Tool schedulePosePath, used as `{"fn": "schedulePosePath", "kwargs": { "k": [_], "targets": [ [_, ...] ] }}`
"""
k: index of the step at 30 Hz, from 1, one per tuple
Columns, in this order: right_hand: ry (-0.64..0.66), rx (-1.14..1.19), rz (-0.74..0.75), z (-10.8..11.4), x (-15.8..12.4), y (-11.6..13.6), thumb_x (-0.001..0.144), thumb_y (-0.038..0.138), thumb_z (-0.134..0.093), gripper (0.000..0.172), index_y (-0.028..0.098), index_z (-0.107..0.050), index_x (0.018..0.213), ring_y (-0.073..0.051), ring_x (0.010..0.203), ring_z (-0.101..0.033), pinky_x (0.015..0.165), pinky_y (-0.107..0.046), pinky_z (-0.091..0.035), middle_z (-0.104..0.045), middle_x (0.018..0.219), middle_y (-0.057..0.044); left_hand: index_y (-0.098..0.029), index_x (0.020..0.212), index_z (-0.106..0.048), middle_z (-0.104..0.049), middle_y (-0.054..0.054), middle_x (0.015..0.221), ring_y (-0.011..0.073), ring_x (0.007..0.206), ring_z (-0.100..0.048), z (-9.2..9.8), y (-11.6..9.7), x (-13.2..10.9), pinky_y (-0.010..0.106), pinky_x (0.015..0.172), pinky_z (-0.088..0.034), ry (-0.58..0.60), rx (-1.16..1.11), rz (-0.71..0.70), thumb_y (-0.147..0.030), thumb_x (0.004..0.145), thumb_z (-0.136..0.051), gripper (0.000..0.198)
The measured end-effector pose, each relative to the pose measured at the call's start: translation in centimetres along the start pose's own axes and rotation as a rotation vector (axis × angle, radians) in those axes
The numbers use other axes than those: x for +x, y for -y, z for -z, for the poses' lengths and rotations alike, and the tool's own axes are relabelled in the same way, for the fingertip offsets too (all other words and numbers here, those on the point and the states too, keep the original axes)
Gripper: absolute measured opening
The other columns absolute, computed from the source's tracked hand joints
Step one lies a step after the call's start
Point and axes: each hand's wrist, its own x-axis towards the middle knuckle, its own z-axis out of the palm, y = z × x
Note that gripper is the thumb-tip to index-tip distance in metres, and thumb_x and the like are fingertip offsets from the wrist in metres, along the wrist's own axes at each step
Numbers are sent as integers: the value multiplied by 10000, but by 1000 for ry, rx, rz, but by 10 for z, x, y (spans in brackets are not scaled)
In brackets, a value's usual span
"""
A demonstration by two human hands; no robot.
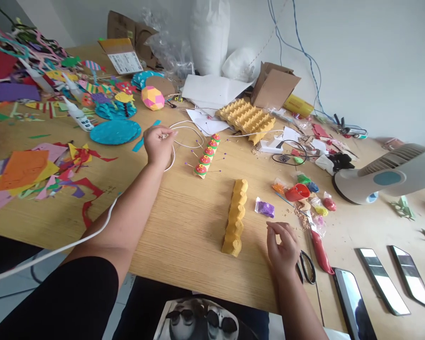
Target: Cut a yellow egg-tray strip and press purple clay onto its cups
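Observation:
My left hand (159, 145) is raised at the left with fingertips pinched together, in front of a looped white cable (187, 126). Anything in that pinch is too small to make out. My right hand (283, 244) hovers near the table's front edge, its thumb and fingers also closed; I cannot make out anything between them. Between my hands lies a plain yellow egg-carton strip (235, 217). Beyond it is a painted red, green and yellow egg-carton strip (207, 156), with purple-headed pins around its sides. A purple clay packet (265, 208) lies just past my right hand.
Black-handled scissors (307, 267), a red-handled knife (320, 250) and several phones (354, 302) lie at the right. A fan (386, 174) stands behind them. Paper scraps (24, 170) cover the left side; an egg tray (248, 118) sits at the back.

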Motion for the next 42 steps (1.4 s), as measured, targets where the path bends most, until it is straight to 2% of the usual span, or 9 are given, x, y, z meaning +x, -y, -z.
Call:
{"fn": "schedulePosePath", "kwargs": {
  "k": [3,8,11,14,20,24,31,35,42],
  "targets": [
    [-6,7,-85,0,2,4,907,166,-601,151,207,-712,999,-208,775,-653,722,-373,-528,-690,842,-61,-218,799,-685,-644,55,982,268,1122,-564,-4,-55,-30,478,1084,-398,-63,37,-154,-315,829,-722,108],
    [192,286,-306,7,9,22,954,326,-591,186,222,-740,994,-214,835,-663,726,-349,-533,-726,924,-76,-292,714,-735,-693,26,835,252,981,-595,-11,-140,-144,466,959,-454,523,-71,-589,-351,812,-779,123],
    [449,587,-465,12,6,33,926,450,-631,274,211,-766,914,-194,747,-630,661,-319,-511,-709,821,-61,-325,801,-769,-728,36,874,263,1004,-600,-6,-156,-203,478,913,-450,674,-116,-719,-346,823,-774,30],
    [542,842,-703,13,-3,38,839,511,-731,319,199,-787,871,-151,619,-545,595,-296,-472,-659,693,-32,-346,870,-777,-738,30,896,260,1012,-601,-1,-152,-232,493,942,-433,663,-101,-782,-318,847,-747,48],
    [264,1075,-1061,5,-13,39,636,463,-898,321,197,-766,758,-143,630,-568,606,-281,-495,-667,668,-33,-354,1020,-768,-744,28,961,260,1056,-587,-10,-150,-244,488,985,-440,677,-73,-816,-240,896,-671,195],
    [215,842,-896,17,-5,24,727,516,-818,361,179,-695,697,-107,535,-470,514,-246,-401,-599,609,-6,-323,1135,-744,-731,57,981,252,1043,-592,-16,-151,-243,442,932,-496,746,-152,-688,-260,906,-645,257],
    [216,-346,-337,83,27,-51,901,437,-610,307,201,-663,710,-175,589,-507,548,-300,-361,-602,637,-30,-346,1291,-660,-716,70,1025,268,1034,-617,-17,-125,-236,480,941,-490,671,-103,-715,-275,879,-639,418],
    [373,-616,-307,97,34,-85,915,428,-563,345,216,-688,673,-197,603,-515,549,-306,-331,-650,682,-60,-330,1287,-651,-717,60,1008,262,1015,-614,-20,-118,-237,455,930,-488,679,-167,-703,-300,863,-666,426],
    [309,-615,-403,83,59,-88,897,506,-561,418,199,-731,670,-209,654,-550,581,-327,-366,-679,764,-89,-306,1235,-670,-709,58,929,240,891,-606,-32,-109,-226,438,865,-506,697,-237,-559,-333,854,-670,382]
  ]
}}
